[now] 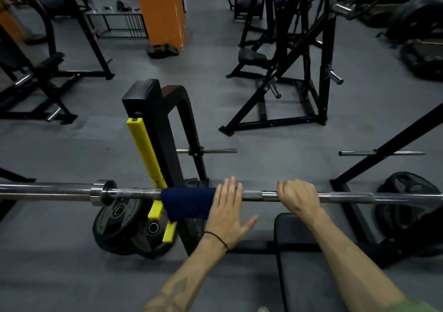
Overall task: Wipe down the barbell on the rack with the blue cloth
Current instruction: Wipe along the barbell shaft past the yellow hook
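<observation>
A steel barbell (pixel 134 193) lies across the view, resting on the rack beside a yellow hook strip (pixel 147 153). A dark blue cloth (pixel 188 205) hangs draped over the bar just right of the rack upright (pixel 153 129). My left hand (pixel 226 212) lies flat with fingers stretched out and thumb spread, over the bar at the cloth's right edge, touching it. My right hand (pixel 298 197) is curled around the bare bar further right.
A black bench pad (pixel 302 251) sits below my arms. Weight plates (pixel 127 225) lean at the rack's foot, and more plates (pixel 405 206) lie on the right. Black machine frames (pixel 287 72) and an orange pillar (pixel 160 12) stand on the grey floor beyond.
</observation>
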A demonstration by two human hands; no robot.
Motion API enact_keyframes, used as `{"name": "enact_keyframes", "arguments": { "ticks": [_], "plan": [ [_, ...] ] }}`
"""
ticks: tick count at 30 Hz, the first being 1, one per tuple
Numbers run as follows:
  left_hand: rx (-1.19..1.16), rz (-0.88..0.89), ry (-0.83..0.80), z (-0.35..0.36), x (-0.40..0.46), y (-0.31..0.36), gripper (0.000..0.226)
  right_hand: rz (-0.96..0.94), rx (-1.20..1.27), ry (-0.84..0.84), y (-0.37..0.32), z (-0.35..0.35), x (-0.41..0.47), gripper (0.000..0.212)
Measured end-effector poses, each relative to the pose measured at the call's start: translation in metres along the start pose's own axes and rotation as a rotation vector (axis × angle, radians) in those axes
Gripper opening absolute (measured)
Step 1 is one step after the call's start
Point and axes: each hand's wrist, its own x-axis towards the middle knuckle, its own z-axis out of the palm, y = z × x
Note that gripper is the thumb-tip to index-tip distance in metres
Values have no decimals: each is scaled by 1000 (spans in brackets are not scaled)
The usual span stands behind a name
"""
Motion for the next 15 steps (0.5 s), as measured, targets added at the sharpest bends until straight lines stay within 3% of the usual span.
{"name": "enact_keyframes", "arguments": {
  "ticks": [3,7,10,13,15],
  "plan": [
    [31,60,27,-13,-14,-31,87,-89,-32,-238,6,-11,5,21],
    [71,-194,44,-27,-45,-99,90,-99,-105,-159,5,-4,-2,21],
    [46,-352,-1,-18,-25,-59,104,-93,-86,-131,5,-1,-3,23],
    [31,-158,-4,1,-4,9,103,-118,-6,-108,9,-1,-1,20],
    [65,-27,-22,-6,-10,6,98,-67,109,-82,12,2,-2,32]
  ]
}}
